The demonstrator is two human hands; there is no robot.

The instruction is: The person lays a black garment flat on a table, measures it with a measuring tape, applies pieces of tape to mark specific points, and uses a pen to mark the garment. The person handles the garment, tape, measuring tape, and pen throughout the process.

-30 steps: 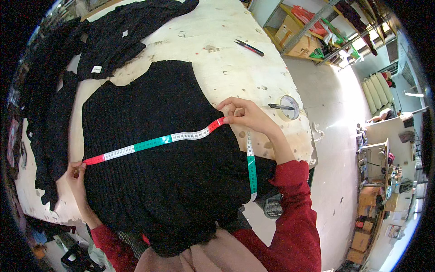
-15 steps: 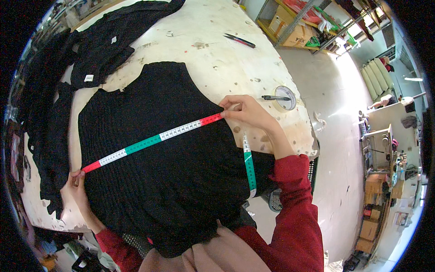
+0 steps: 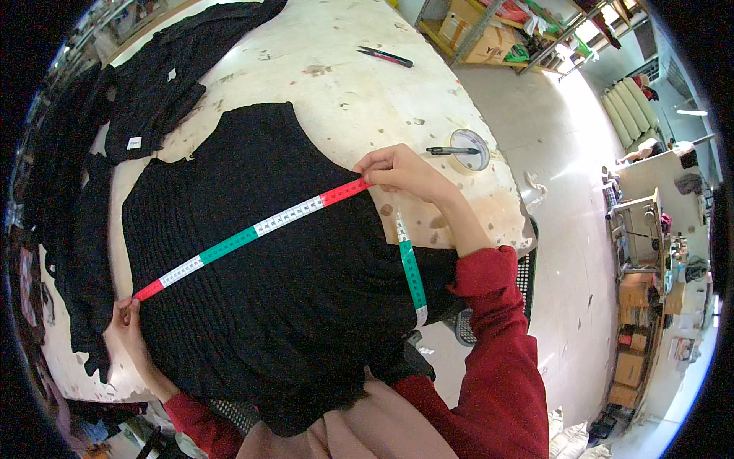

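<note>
A black garment (image 3: 252,306) with ribbed, gathered lines on its left part lies spread over the near table and hangs over its front edge. Slanting across it is a tape measure (image 3: 229,244) in red, white and green bands. My left hand (image 3: 127,330) pinches one end of the tape at the garment's left edge. At the upper right edge of the garment, my right hand (image 3: 405,174) pinches the tape between thumb and fingers. Beyond that hand, the loose rest of the tape hangs down toward the front edge, past the garment's right side.
More black garments (image 3: 141,96) with small white labels lie along the table's left side. Thread snips (image 3: 385,56) rest at the far side of the pale, stained table (image 3: 344,107). A pen (image 3: 453,151) lies across a tape roll (image 3: 479,145) near the right edge. Shelves (image 3: 489,38) stand beyond.
Both hands keep their pinch on the tape, which stays stretched over the garment. The whole view has shifted slightly, with the table's things now a little farther left.
</note>
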